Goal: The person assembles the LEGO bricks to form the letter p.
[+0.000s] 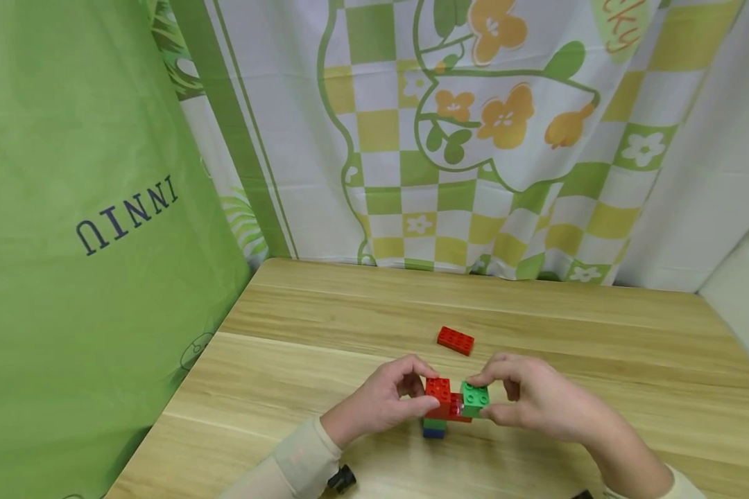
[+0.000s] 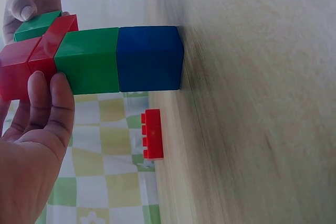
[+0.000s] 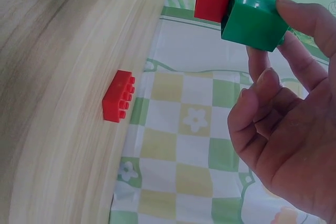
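A small tower of toy building blocks stands on the table. At its base is a blue block (image 2: 149, 59), with a green block (image 2: 87, 61) above it. A longer red block (image 1: 456, 402) lies across the top and overhangs to the right. On its left end sits a red square block (image 1: 437, 396), pinched between thumb and fingers of my left hand (image 1: 383, 398). My right hand (image 1: 539, 398) pinches a second green block (image 1: 475, 398) by its sides at the overhanging end. Whether this block is fully pressed onto the studs cannot be seen.
Behind the tower a loose red block (image 1: 455, 340) lies studs up on the wooden table (image 1: 324, 305). A small black object (image 1: 342, 479) is near my left sleeve. A patterned curtain (image 1: 462, 208) hangs along the back edge, and a green cover (image 1: 100, 312) is at the left.
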{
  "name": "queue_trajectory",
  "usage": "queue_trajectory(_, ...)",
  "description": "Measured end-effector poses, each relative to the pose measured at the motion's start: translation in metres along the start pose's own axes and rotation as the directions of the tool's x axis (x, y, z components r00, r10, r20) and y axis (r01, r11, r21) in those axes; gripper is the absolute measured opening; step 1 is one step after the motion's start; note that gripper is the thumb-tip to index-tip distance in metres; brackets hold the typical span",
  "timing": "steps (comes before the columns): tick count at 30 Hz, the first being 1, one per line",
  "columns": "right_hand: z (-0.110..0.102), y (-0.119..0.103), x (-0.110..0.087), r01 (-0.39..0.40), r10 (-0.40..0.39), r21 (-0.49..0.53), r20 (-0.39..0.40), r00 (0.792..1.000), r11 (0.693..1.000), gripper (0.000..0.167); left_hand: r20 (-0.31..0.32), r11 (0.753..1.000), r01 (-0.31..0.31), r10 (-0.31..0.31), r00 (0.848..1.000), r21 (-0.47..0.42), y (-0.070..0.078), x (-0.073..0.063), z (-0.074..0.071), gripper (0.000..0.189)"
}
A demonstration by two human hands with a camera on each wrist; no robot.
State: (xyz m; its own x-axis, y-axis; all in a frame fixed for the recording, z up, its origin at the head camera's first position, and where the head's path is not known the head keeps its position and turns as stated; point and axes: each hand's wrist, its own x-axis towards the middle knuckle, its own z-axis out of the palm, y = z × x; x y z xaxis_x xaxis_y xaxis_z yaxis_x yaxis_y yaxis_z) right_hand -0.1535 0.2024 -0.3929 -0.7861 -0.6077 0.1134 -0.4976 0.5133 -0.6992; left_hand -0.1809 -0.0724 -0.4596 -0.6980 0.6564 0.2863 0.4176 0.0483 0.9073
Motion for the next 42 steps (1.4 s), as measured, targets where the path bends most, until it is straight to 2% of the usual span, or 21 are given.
queue_trajectory(8,0.000,0.002,0.000,0.021,-0.021,-0.020,0.006,1.000,1.000,0.028,0.019,1.000,0.020,-0.020,1.000,-0.003,0.001,0.001,-0.001,0.024)
queue_trajectory(14,-0.003,-0.004,0.000,-0.030,0.031,-0.073,0.017,0.999,0.997,0.038,0.024,1.000,0.006,-0.006,1.000,-0.011,0.001,0.002,-0.001,0.024)
queue_trajectory(18,-0.010,-0.009,0.001,-0.028,0.027,-0.087,-0.016,1.000,0.996,0.045,0.029,1.000,0.006,-0.005,1.000,-0.022,0.001,0.004,-0.002,0.024)
queue_trajectory(23,-0.017,-0.006,0.004,-0.015,0.011,-0.074,-0.062,0.998,0.997,0.035,0.042,1.000,0.010,-0.010,0.999,-0.018,-0.001,0.001,-0.001,0.024)
queue_trajectory(28,-0.018,0.010,0.017,-0.081,0.083,0.050,-0.046,0.995,0.995,0.023,0.039,0.999,0.028,-0.028,0.999,-0.014,-0.001,-0.001,-0.001,0.025)
queue_trajectory(33,-0.014,0.032,0.032,-0.176,0.189,0.179,-0.056,0.980,0.968,0.021,0.033,1.000,0.029,-0.029,0.999,-0.007,0.000,-0.003,-0.002,0.026)
queue_trajectory(38,-0.008,0.053,0.048,-0.233,0.258,0.222,-0.089,0.962,0.947,0.030,0.029,1.000,0.018,-0.017,0.999,-0.018,-0.001,-0.004,-0.002,0.026)
queue_trajectory(42,0.003,0.071,0.061,-0.280,0.305,0.194,-0.118,0.945,0.940,0.031,0.032,0.999,0.025,-0.024,0.999,-0.032,-0.001,-0.003,-0.002,0.025)
